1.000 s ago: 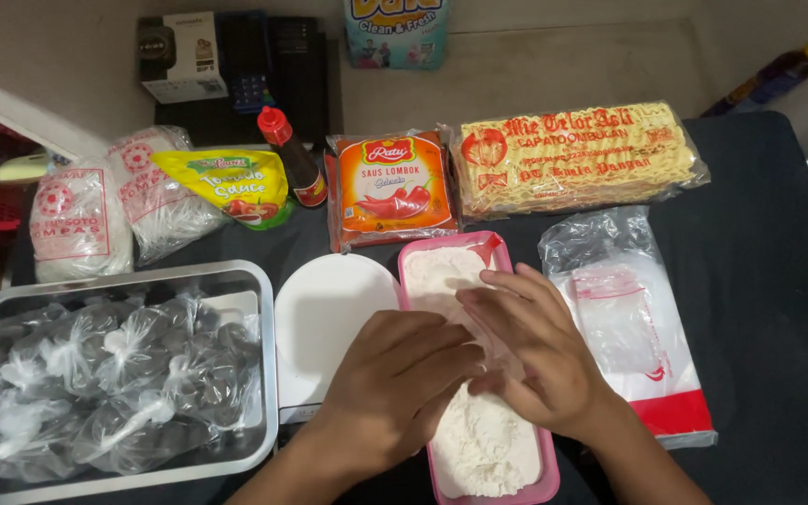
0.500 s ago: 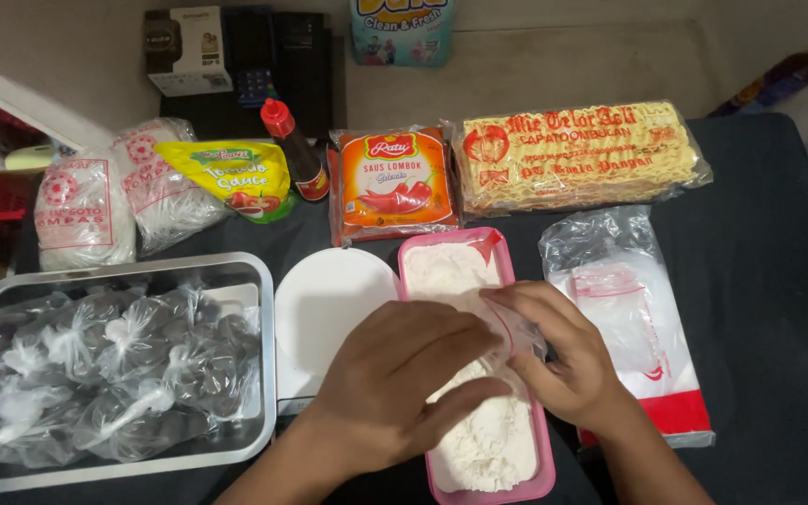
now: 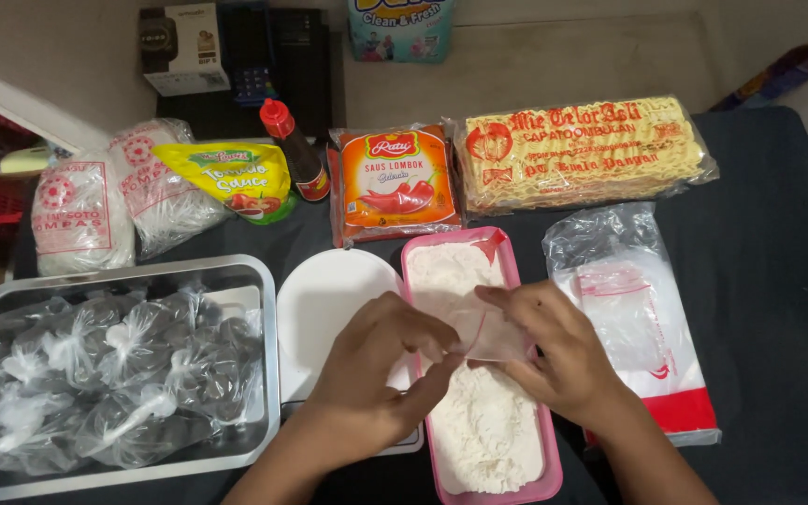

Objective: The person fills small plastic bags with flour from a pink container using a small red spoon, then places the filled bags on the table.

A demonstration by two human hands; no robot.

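A small clear plastic bag [image 3: 486,333] hangs over a pink rectangular tub [image 3: 514,271] of white flour [image 3: 483,425]. My left hand [image 3: 381,369] pinches the bag's left edge with thumb and fingers. My right hand [image 3: 554,351] grips its right side, fingers curled around it. Both hands hover above the middle of the tub and hide part of the flour. A white round plate [image 3: 329,304] lies just left of the tub, under my left wrist.
A metal tray [image 3: 264,374] of several small tied clear bags sits at the left. A stack of clear bags [image 3: 628,309] lies to the right. Behind are a noodle pack [image 3: 582,154], an orange sauce pack [image 3: 395,182], a yellow sauce pouch [image 3: 231,178], a red-capped bottle [image 3: 294,150] and white packets [image 3: 81,210].
My hands have lifted from the flour and drawn slightly apart, and the small clear bag is now spread between them above the tub.
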